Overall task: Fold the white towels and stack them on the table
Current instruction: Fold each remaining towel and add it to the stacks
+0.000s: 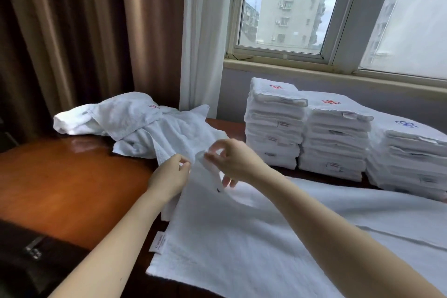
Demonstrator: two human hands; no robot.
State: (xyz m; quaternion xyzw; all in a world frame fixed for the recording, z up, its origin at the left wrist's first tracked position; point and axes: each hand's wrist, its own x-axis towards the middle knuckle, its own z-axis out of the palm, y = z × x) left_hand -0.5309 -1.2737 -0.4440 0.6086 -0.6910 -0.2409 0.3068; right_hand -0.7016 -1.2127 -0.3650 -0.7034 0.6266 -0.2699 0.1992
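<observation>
White towel [174, 133] stretches from your hands over the table's [72, 176] middle | long axis trails back to the crumpled pile [108, 113] at the far left corner | your left hand [169, 174] is nearer that pile | left hand and right hand [232, 159] each pinch its near edge, close together | cloth rumpled, unfolded

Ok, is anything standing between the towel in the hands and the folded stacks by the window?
Nothing visible does. The left hand and right hand pinch the towel just left of the nearest stack; between them lie only bare table and a flat spread towel. The unfolded heap sits far left, off that path.
</observation>
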